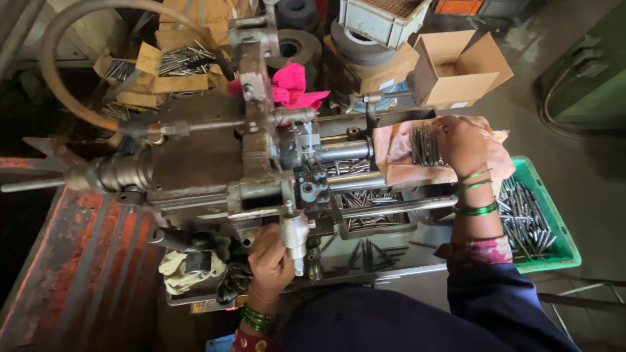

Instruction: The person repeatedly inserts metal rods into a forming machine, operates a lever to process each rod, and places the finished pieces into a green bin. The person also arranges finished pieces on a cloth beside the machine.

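The left hand (269, 259) is closed around a grey metal lever handle (295, 238) at the front of the greasy lathe-like machine (261, 163). The right hand (462, 142) rests fingers-down on a row of thin metal rods (424, 145) laid on a pink cloth (399, 156) — whether it grips any I cannot tell. More rods fill the green crate (561, 241) just beside that wrist (its green bangles showing) — a cardboard box (456, 68) sits beyond.
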